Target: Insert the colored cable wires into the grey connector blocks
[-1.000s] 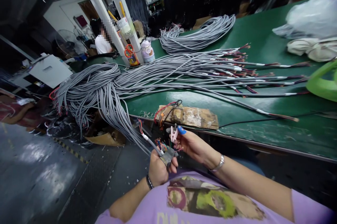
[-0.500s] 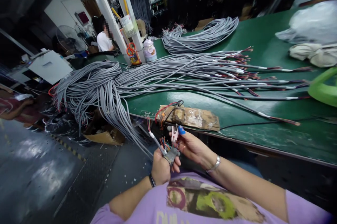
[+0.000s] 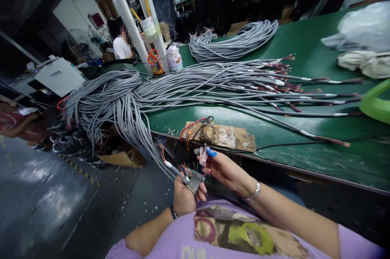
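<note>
My left hand (image 3: 185, 197) is closed around a grey cable (image 3: 176, 171) with a white band and bared coloured wires at its tip. A grey taped piece (image 3: 195, 182) sits at the same fingers, with thin coloured wires fanning up beside it. Just to the right, my right hand (image 3: 224, 171) pinches a small pale pink clip-like tool (image 3: 203, 156) between thumb and fingers. A blue cover (image 3: 211, 152) is on one of its fingertips. Whether the tool's jaws touch a wire is too small to tell.
Long grey cables (image 3: 183, 86) lie across the green table (image 3: 319, 157), some hanging over its front edge. A wooden board (image 3: 228, 136) with wires rests at that edge. Behind are a coiled cable bundle (image 3: 234, 44) and a purple-white container (image 3: 174, 58). A person (image 3: 122, 46) is farther back.
My left hand has shifted slightly left and down with the cable, whose tip now leans farther left. My right hand has moved a little right, widening the gap between the hands.
</note>
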`<control>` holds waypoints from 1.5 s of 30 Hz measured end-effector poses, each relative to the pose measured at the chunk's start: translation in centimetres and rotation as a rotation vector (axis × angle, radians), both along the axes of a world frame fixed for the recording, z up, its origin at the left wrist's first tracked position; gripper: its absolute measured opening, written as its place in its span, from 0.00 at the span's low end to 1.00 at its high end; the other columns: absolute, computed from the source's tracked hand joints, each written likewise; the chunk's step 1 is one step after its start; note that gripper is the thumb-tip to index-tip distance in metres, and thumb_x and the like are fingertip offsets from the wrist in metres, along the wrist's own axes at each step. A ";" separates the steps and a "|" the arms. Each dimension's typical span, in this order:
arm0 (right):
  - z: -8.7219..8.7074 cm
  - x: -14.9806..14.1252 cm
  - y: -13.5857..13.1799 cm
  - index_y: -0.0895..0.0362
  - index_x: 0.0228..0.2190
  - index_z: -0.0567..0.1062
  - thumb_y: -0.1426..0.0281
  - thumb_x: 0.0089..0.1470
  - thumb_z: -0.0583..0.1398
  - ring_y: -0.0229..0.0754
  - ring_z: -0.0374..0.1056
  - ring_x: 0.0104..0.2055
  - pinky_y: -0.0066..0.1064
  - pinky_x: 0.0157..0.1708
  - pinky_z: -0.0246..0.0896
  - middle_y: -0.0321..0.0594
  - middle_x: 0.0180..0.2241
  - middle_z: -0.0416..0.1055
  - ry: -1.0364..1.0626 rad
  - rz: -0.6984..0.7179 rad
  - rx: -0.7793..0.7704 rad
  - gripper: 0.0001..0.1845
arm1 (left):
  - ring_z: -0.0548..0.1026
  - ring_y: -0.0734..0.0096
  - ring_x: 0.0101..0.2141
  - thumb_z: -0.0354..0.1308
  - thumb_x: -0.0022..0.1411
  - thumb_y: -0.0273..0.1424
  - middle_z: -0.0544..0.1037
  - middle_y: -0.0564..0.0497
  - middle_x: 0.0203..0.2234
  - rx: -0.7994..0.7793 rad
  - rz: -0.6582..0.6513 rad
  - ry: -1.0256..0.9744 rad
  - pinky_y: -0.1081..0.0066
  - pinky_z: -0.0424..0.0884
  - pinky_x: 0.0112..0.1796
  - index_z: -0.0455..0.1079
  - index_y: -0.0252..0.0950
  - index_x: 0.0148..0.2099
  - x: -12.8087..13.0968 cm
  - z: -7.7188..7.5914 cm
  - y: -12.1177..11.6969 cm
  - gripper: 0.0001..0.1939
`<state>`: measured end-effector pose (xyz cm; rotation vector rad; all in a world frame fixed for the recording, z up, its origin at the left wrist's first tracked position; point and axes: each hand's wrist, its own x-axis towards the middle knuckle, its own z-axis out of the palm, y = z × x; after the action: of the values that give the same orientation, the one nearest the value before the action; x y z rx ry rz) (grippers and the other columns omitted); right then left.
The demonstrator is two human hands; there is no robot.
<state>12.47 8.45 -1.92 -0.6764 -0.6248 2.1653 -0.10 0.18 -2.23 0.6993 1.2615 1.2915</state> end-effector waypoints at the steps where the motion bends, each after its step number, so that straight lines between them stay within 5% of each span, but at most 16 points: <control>1: -0.1 0.0 0.0 0.58 0.34 0.77 0.59 0.49 0.64 0.35 0.65 0.27 0.26 0.26 0.60 0.39 0.28 0.73 -0.007 -0.008 0.012 0.16 | 0.64 0.79 0.10 0.62 0.49 0.47 0.70 0.52 0.10 0.001 0.011 -0.023 0.79 0.52 0.12 0.67 0.32 0.22 0.1 0.0 0.1 0.22; 17: -0.1 -0.5 0.1 0.54 0.28 0.77 0.55 0.43 0.66 0.38 0.64 0.28 0.29 0.27 0.59 0.38 0.28 0.73 -0.022 -0.047 0.004 0.16 | 0.63 0.81 0.09 0.63 0.47 0.44 0.72 0.53 0.13 -0.049 0.025 -0.057 0.80 0.51 0.11 0.66 0.33 0.24 0.6 -0.1 1.0 0.19; 24: 0.0 1.1 0.2 0.58 0.28 0.76 0.49 0.44 0.63 0.35 0.65 0.26 0.27 0.27 0.64 0.38 0.25 0.71 -0.007 0.177 -0.054 0.23 | 0.65 0.80 0.10 0.62 0.49 0.48 0.72 0.52 0.12 -0.011 -0.034 0.011 0.80 0.51 0.12 0.66 0.32 0.22 -0.2 0.0 0.0 0.22; 28: 0.6 1.8 -0.3 0.59 0.28 0.75 0.52 0.39 0.67 0.35 0.65 0.25 0.27 0.26 0.64 0.39 0.26 0.71 -0.143 0.287 0.028 0.23 | 0.65 0.80 0.10 0.61 0.50 0.48 0.70 0.54 0.11 -0.024 -0.062 0.065 0.80 0.52 0.12 0.66 0.33 0.24 -0.6 0.0 -0.4 0.22; 37: 0.7 0.9 -1.4 0.61 0.21 0.71 0.57 0.36 0.70 0.30 0.57 0.20 0.25 0.23 0.52 0.31 0.18 0.66 -0.424 0.243 0.329 0.21 | 0.65 0.79 0.10 0.66 0.45 0.45 0.71 0.55 0.11 -0.094 -0.293 0.121 0.80 0.53 0.13 0.65 0.34 0.25 -0.4 1.2 -0.1 0.20; 40: 0.1 1.0 -1.2 0.60 0.20 0.70 0.57 0.35 0.70 0.30 0.58 0.20 0.24 0.22 0.54 0.32 0.18 0.66 -0.411 0.199 0.264 0.21 | 0.64 0.80 0.10 0.63 0.49 0.46 0.68 0.55 0.09 -0.061 -0.231 0.104 0.80 0.53 0.13 0.65 0.33 0.22 -0.6 0.8 -0.3 0.21; 45: -0.5 1.2 -0.2 0.58 0.23 0.70 0.58 0.41 0.68 0.30 0.59 0.19 0.24 0.23 0.59 0.31 0.19 0.66 -0.252 0.006 -0.088 0.18 | 0.64 0.81 0.09 0.63 0.49 0.44 0.70 0.53 0.11 0.017 -0.049 -0.023 0.81 0.52 0.11 0.67 0.32 0.20 -0.6 0.3 -0.3 0.20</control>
<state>13.70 8.21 -2.47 -1.0069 -0.6642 2.1399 -0.71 -0.11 -1.94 0.7212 1.2091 1.2682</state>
